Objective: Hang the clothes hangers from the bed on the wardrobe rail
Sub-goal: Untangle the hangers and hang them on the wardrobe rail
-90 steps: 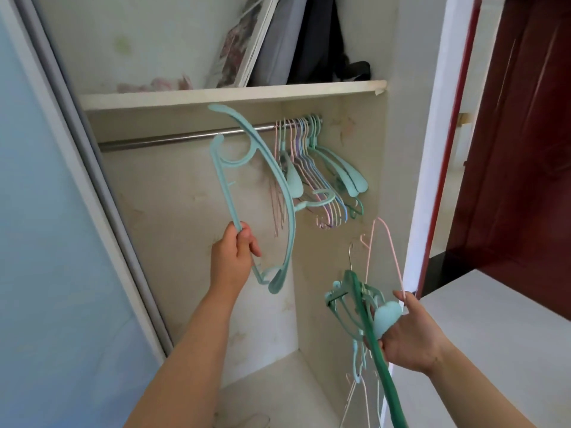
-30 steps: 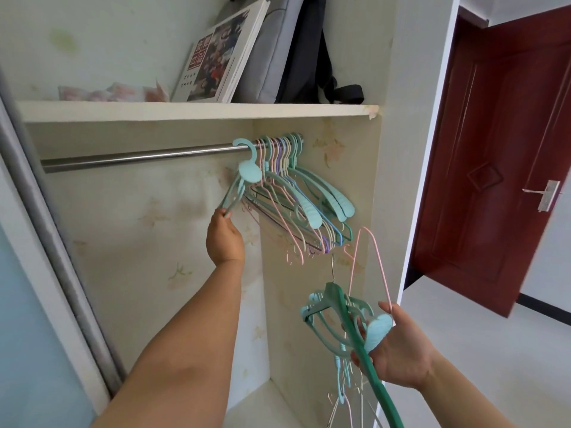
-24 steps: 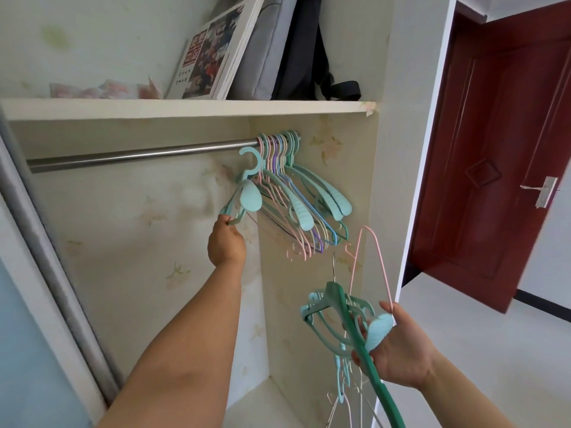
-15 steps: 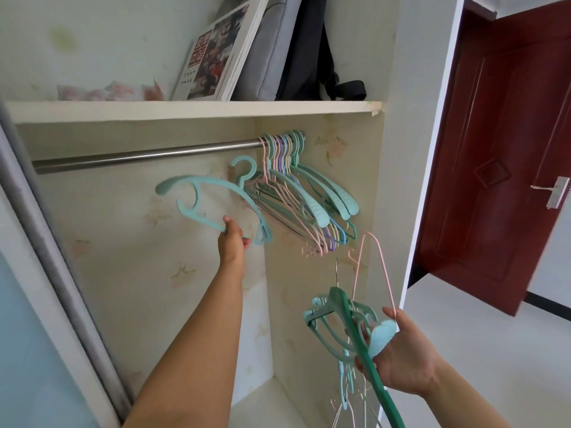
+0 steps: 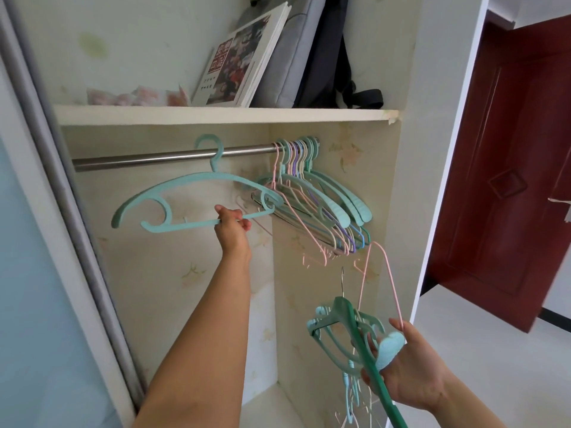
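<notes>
Our left hand (image 5: 233, 225) pinches a hanger (image 5: 188, 197) hooked mid-rail (image 5: 139, 159); next, release it. Our right hand (image 5: 411, 372) grips the bundle (image 5: 343, 332).

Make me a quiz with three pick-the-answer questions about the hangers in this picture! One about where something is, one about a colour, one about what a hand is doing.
1. Where is the hook of the teal hanger that the left hand holds?
A. over the rail
B. on the shelf
C. on the floor

2. What colour is the thin wire hanger sticking up from the right hand?
A. black
B. pink
C. orange

3. What is the right hand doing?
A. hanging open, holding nothing
B. pushing the door
C. gripping a bunch of hangers

Answers: 1 A, its hook curls over the rail. 2 B, its wire is pale pink. 3 C, its fingers wrap round several hangers.
</notes>
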